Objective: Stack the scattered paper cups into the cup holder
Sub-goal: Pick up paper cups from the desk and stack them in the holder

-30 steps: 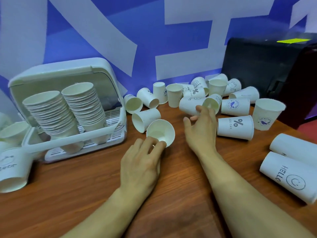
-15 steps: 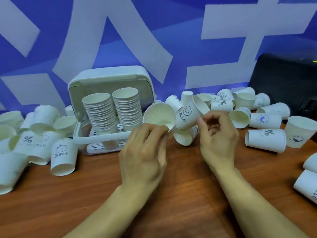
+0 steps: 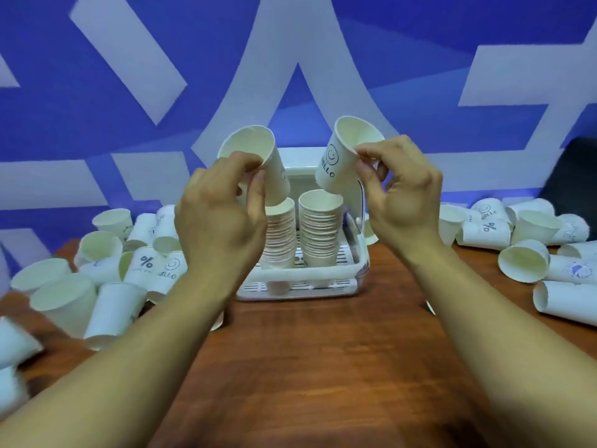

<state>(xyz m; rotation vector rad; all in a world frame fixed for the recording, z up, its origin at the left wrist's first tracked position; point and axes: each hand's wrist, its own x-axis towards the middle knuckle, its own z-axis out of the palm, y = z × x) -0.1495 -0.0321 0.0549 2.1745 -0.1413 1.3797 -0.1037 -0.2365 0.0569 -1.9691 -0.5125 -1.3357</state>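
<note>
paper cups of white card (image 3: 113, 286) lie heaped on the left of the brown wooden table (image 3: 323, 367), some blurred at the frame's edge, and more loose cups (image 3: 523, 263) lie on the right, a few cut off. i hold one in each hand above the white plastic cup holder (image 3: 303, 294), which sits mid-table. my left hand (image 3: 223, 218) pinches a plain white paper cup (image 3: 258, 153) near its rim between thumb and curled fingers, mouth tilted toward me, base down at the top of the left stack of nested cups (image 3: 281, 234). my hand covers part of that stack, so i cannot tell whether the base is inside it. my right hand (image 3: 403, 202) nips the rim of a white cup printed with a smiley face and "hello" (image 3: 342, 156), thumb and forefinger closed on the edge. its base hangs just over the right stack of nested cups (image 3: 319, 227); touching or not, i cannot say. the holder's raised lid (image 3: 300, 160) is mostly hidden behind both cups. behind is a blue wall with broad white shapes (image 3: 97, 140). a dark object (image 3: 578, 176) at far right is cropped and too dim to identify.
</note>
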